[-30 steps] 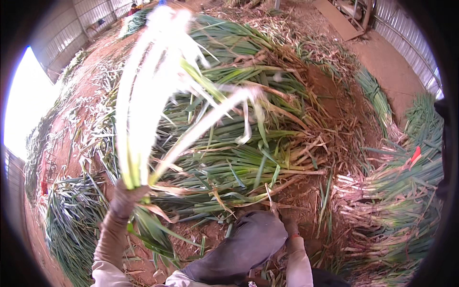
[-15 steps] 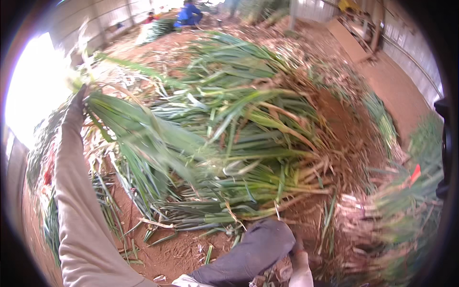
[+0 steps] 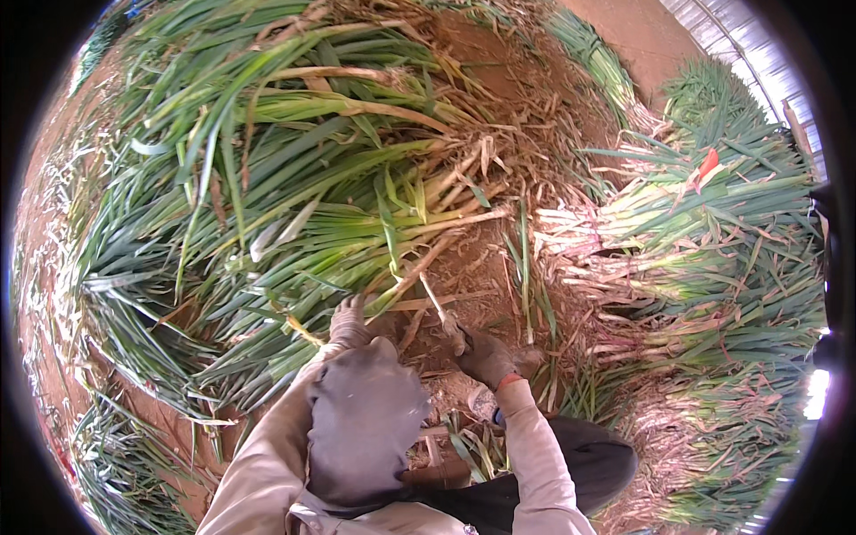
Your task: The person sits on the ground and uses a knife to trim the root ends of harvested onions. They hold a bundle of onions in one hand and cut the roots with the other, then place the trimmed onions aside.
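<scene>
My gloved left hand rests at the near edge of a big heap of green onions, beside my bent knee. Its fingers lie stretched out against the leaves, and I see nothing held in them. To its right, my gloved right hand is closed around a slim pale tool with a thicker brownish end in the grip. The tool points up and left toward the onion stems; whether it is a knife cannot be made out. Long loose stalks lie just beyond this hand.
Bundled onions with pale reddish bases line the right side, a red tag among them. Dry husks and reddish soil separate them from the heap. More leaves lie at lower left. A corrugated wall stands far right.
My left hand has come back from far left to beside my knee, and the onion bunch it held is out of it. The view has tilted down and right. My right hand still holds the tool.
</scene>
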Demonstrator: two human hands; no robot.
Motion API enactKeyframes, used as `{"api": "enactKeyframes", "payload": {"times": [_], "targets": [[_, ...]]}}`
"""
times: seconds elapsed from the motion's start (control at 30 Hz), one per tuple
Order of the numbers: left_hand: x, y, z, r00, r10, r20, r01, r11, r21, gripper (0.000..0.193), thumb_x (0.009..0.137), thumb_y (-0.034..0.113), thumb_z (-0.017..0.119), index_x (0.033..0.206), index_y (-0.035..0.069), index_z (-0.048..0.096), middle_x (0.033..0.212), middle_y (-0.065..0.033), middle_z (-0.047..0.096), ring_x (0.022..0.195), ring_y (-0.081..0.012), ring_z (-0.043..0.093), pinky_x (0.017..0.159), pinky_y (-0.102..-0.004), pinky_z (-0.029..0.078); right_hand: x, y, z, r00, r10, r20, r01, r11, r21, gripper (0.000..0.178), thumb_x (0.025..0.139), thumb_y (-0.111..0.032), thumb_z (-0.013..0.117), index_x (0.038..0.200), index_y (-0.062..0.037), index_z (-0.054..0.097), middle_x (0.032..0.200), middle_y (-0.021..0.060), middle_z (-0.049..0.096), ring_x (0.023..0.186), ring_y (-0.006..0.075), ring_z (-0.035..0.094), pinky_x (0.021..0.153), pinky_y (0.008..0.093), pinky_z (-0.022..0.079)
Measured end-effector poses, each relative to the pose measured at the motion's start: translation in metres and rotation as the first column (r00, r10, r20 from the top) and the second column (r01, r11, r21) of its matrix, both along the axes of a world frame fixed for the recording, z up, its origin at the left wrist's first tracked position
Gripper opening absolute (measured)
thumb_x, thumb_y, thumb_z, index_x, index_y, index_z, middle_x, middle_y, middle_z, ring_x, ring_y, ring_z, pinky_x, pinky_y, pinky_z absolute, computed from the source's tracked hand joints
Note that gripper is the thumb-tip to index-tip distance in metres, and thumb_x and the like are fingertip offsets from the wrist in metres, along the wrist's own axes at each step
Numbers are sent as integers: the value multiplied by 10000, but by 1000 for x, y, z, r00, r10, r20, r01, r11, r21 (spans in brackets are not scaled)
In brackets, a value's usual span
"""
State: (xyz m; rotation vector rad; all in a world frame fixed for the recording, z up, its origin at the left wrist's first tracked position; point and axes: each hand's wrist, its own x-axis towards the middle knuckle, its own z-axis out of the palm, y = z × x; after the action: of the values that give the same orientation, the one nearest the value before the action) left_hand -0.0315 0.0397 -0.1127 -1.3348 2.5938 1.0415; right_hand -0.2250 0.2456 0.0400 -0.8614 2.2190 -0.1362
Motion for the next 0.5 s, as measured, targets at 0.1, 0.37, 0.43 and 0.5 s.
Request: {"api": "enactKeyframes", "payload": {"times": [0.1, 0.37, 0.43, 0.5], "targets": [[-37, 8, 0, 961, -112, 252, 113, 994, 11, 731, 711, 433, 811, 1345, 194, 538, 1366, -160, 530, 1288, -340, 506, 1079, -477, 390, -2, 4, -19, 995, 76, -69, -77, 997, -12, 504, 921, -473, 541, 1366, -237, 563, 1097, 222, 688, 1025, 441, 646, 878, 499, 531], [-29, -55, 53, 864, -413, 288, 392, 911, 130, 409, 890, 302, 641, 1260, 131, 605, 1173, -171, 593, 1078, -361, 609, 971, -472, 484, -15, -26, -31, 985, -51, 167, 73, 990, -123, 638, 792, -402, 731, 1377, -202, 572, 1112, 174, 711, 999, 359, 691, 856, 416, 556], [-77, -64, 114, 858, -457, 236, 426, 888, 172, 343, 916, 247, 570, 1226, 106, 617, 1146, -169, 574, 1050, -338, 590, 948, -481, 485, -36, -8, -28, 974, -170, 150, 196, 963, -185, 632, 792, -389, 736, 1362, -167, 580, 1107, 186, 706, 994, 370, 687, 843, 423, 557], [-87, -99, 98, 831, -461, 312, 519, 844, -135, 386, 879, 206, 584, 1253, 115, 606, 1269, -167, 551, 1157, -349, 553, 979, -479, 479, -35, -24, -23, 987, -146, 60, 149, 988, -47, 648, 772, -406, 756, 1350, -167, 589, 1125, 204, 693, 1013, 381, 677, 855, 447, 551]]}}
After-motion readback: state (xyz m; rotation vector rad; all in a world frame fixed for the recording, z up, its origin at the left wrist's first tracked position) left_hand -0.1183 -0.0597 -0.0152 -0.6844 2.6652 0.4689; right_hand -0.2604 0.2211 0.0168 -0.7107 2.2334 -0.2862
